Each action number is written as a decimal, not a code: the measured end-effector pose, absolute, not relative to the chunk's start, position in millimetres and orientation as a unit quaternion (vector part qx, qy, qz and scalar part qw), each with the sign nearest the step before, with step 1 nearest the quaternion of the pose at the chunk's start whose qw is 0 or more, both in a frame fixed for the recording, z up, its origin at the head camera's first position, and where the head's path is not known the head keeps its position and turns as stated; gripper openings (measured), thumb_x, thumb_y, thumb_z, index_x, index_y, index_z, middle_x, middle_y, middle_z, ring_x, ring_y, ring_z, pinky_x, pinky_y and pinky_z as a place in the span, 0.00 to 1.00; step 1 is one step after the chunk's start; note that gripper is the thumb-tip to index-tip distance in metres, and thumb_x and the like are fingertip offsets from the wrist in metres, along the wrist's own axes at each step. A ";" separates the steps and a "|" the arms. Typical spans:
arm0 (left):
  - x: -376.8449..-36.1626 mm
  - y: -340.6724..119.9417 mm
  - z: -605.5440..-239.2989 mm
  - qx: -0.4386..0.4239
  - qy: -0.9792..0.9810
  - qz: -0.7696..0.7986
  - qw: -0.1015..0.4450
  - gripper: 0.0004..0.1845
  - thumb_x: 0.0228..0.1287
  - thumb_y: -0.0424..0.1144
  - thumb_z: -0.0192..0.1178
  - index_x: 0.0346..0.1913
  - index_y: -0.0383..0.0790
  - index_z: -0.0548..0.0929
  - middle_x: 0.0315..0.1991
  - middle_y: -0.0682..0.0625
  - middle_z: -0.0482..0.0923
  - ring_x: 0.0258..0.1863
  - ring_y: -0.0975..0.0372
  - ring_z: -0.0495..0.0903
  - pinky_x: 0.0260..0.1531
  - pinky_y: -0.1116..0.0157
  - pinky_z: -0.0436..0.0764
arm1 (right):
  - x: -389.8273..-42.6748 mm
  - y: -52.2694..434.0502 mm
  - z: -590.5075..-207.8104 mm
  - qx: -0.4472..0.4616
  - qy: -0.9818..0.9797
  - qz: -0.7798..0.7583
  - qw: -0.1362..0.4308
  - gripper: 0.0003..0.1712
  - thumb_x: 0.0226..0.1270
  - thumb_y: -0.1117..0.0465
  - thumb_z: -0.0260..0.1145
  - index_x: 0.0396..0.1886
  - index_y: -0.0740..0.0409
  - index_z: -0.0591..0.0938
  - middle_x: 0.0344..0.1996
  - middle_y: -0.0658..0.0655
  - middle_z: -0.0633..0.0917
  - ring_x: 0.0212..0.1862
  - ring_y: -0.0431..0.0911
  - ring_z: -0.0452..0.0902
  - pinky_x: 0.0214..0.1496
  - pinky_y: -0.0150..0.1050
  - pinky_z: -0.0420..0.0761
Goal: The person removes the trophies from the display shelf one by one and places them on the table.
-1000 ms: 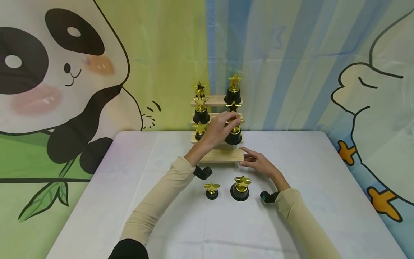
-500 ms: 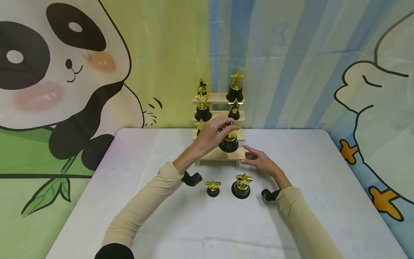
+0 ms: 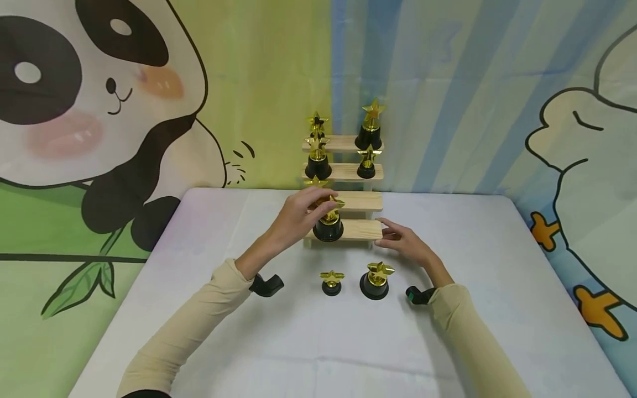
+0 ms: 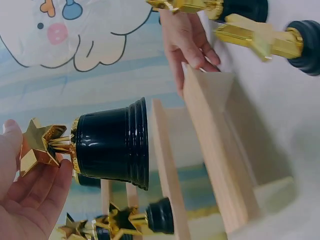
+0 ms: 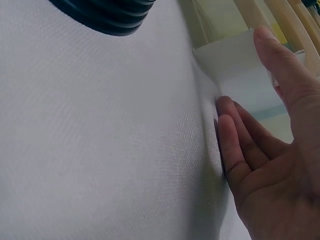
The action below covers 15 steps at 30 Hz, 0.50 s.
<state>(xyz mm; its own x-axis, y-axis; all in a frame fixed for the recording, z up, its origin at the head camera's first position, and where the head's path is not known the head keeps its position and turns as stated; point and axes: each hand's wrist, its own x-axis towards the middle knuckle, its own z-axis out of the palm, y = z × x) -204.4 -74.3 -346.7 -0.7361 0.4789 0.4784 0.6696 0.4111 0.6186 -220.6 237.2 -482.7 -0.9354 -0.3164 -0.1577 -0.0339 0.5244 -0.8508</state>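
My left hand (image 3: 297,216) pinches a gold star trophy (image 3: 329,230) by its star, between thumb and fingers. Its black base overlaps the lowest step of a wooden tiered stand (image 3: 363,229) in the head view. Seen from the left wrist, the trophy (image 4: 112,142) lies sideways in the picture, the star among the fingertips. At the right end of that lowest step is my right hand (image 3: 405,244), its thumb and fingertips right at the board's edge. In the right wrist view, the fingers of the right hand (image 5: 272,165) are nearly straight beside the stand's pale side panel.
On the table before the stand are a small star trophy (image 3: 331,283) and a larger one (image 3: 376,282). The upper steps bear several more, among them a large trophy (image 3: 370,127) at top right and a small one (image 3: 367,163) below it. A printed curtain (image 3: 273,83) hangs behind.
My left hand has carried the held trophy left and toward me, from the third step's right side to over the lowest step. My right hand stays at the stand. The head view shifted slightly.
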 end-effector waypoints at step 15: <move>-178.8 -116.7 -359.6 -0.318 -0.846 -0.410 0.124 0.12 0.67 0.40 0.60 0.50 0.42 0.83 0.42 0.50 0.83 0.39 0.65 0.81 0.42 0.68 0.84 | -223.5 237.2 -482.1 -0.093 0.862 -0.470 0.163 0.47 0.63 0.45 0.68 0.77 0.46 0.56 0.63 0.70 0.73 0.63 0.62 0.73 0.63 0.57 0.75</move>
<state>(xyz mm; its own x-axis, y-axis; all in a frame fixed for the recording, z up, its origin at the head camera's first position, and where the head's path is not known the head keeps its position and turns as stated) -178.8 -116.7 -359.6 -0.7666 0.4364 0.4710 0.6402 0.4621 0.6137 -223.5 237.2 -482.1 -0.9292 -0.3146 -0.1938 -0.0075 0.5405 -0.8413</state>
